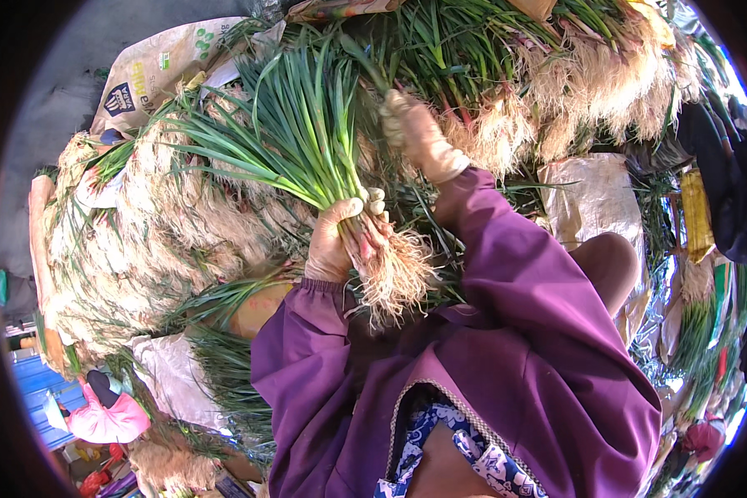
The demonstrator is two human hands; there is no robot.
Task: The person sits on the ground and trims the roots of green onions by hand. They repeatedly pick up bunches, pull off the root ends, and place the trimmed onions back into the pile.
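Observation:
My left hand [334, 241], in a thin pale glove, is closed round a thick bunch of spring onions [324, 141]. The bunch's green leaves fan up and to the left, while its reddish stems and pale, stringy roots [394, 270] hang below my fist. To the right and farther off, my gloved right hand [419, 133] is smeared by motion. Its fingers look curled around a blurred green strand [365, 65], which seems to be a spring onion running toward the upper left. Exactly what the fingertips touch is hidden.
Heaped spring onions with pale roots [158, 224] fill the left; another pile [581, 79] lies at the far right. A printed sack [153, 70] is behind at left, a whitish sack [593, 195] at right. Someone in pink [112, 415] is at lower left.

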